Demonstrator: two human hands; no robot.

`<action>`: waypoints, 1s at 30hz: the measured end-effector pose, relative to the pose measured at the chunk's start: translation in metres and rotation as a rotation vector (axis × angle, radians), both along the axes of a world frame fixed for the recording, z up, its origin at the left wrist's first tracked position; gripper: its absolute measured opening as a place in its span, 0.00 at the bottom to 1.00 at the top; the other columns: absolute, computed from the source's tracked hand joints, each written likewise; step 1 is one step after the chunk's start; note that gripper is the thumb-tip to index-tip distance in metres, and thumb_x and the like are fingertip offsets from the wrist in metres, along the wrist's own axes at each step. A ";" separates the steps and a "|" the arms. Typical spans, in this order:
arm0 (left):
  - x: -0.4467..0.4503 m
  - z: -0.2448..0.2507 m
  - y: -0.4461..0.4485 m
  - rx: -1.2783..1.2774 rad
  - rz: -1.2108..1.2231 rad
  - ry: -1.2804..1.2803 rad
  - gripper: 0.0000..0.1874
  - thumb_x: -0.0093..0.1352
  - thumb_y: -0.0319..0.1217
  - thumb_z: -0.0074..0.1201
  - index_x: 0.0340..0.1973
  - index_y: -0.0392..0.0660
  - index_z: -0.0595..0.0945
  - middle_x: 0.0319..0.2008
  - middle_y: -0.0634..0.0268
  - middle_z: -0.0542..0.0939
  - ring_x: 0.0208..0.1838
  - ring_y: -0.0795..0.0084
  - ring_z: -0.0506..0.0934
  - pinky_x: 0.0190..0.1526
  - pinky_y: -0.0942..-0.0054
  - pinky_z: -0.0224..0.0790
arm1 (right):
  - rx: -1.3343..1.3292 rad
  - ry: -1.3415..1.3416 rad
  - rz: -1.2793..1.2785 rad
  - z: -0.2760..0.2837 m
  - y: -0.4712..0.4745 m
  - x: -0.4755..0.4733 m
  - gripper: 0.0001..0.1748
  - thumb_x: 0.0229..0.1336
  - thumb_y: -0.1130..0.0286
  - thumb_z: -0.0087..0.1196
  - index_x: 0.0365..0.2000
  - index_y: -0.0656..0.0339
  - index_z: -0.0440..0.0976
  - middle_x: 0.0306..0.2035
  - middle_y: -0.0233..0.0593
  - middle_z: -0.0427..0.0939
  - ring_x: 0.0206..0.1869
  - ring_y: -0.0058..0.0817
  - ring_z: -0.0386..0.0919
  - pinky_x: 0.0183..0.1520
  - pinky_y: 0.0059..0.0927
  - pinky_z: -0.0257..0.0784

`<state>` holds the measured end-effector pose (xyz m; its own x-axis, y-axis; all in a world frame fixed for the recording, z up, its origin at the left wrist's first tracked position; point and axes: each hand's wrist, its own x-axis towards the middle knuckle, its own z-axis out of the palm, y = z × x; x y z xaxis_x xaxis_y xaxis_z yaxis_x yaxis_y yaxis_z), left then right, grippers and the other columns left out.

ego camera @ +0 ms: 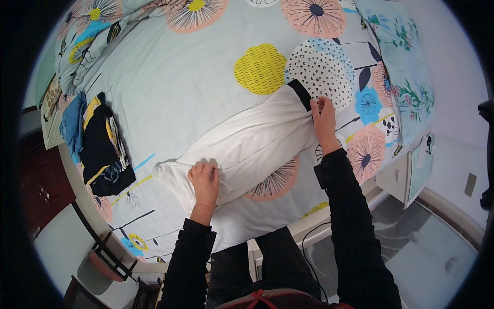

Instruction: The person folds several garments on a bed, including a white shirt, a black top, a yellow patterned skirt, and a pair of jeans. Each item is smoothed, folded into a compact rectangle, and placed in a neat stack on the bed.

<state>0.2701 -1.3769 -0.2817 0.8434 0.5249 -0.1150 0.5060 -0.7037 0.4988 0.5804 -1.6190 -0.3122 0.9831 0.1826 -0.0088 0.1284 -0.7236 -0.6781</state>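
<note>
A white garment with a black band at one end lies slantwise across the bed in front of me. It is gathered into a long narrow shape with creases along it. My right hand pinches the cloth at the near corner of the black band. Towards the other end, my left hand rests on the fabric with its fingers curled in on the cloth. The fingertips of both hands are partly hidden.
A pile of folded clothes, dark, blue and yellow, sits at the bed's left edge. A patterned sheet covers the bed. A floral pillow lies at right, above a white bedside cabinet. A black cable hangs beside my leg.
</note>
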 end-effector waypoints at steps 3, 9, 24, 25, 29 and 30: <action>-0.007 -0.001 0.001 -0.051 0.012 0.023 0.07 0.59 0.26 0.56 0.33 0.48 0.78 0.33 0.63 0.72 0.43 0.61 0.70 0.53 0.59 0.56 | -0.085 0.135 0.055 -0.007 0.010 0.002 0.24 0.59 0.52 0.54 0.39 0.67 0.73 0.37 0.50 0.79 0.38 0.46 0.76 0.43 0.41 0.70; -0.038 0.010 -0.008 -0.063 0.067 -0.074 0.22 0.63 0.26 0.52 0.54 0.42 0.73 0.55 0.53 0.70 0.57 0.52 0.67 0.60 0.56 0.55 | -0.205 0.228 0.264 -0.011 0.013 0.015 0.30 0.56 0.48 0.56 0.40 0.70 0.74 0.37 0.55 0.79 0.41 0.48 0.77 0.43 0.39 0.69; -0.091 0.024 0.005 -0.165 0.204 -0.072 0.24 0.67 0.26 0.46 0.60 0.38 0.68 0.62 0.48 0.66 0.64 0.47 0.62 0.65 0.58 0.52 | 0.054 0.354 0.202 0.022 0.019 -0.013 0.29 0.59 0.58 0.57 0.52 0.73 0.69 0.45 0.50 0.79 0.45 0.30 0.76 0.49 0.26 0.69; -0.098 0.023 0.008 -0.164 0.260 -0.077 0.22 0.67 0.27 0.46 0.57 0.37 0.70 0.58 0.50 0.69 0.59 0.50 0.65 0.61 0.60 0.56 | 0.129 0.361 0.223 0.035 0.031 -0.027 0.28 0.59 0.59 0.57 0.52 0.73 0.70 0.44 0.49 0.79 0.44 0.29 0.76 0.48 0.26 0.69; -0.125 0.005 0.021 -0.484 0.642 -0.218 0.14 0.70 0.32 0.48 0.47 0.37 0.77 0.45 0.59 0.77 0.44 0.65 0.74 0.47 0.68 0.66 | 0.197 0.260 0.327 0.097 0.093 -0.125 0.23 0.60 0.65 0.57 0.51 0.70 0.71 0.41 0.48 0.80 0.40 0.28 0.78 0.45 0.28 0.71; -0.133 0.000 0.024 -0.663 0.797 -0.214 0.13 0.70 0.33 0.49 0.44 0.38 0.79 0.42 0.61 0.79 0.41 0.69 0.75 0.44 0.71 0.67 | 0.178 0.290 0.465 0.116 0.104 -0.151 0.19 0.59 0.65 0.57 0.47 0.67 0.73 0.38 0.47 0.80 0.39 0.33 0.79 0.44 0.30 0.72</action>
<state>0.1372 -1.3526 -0.2818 0.3193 0.8221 -0.4714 0.5577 0.2392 0.7949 0.4290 -1.5146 -0.1958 0.7615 0.6180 -0.1955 0.1965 -0.5074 -0.8390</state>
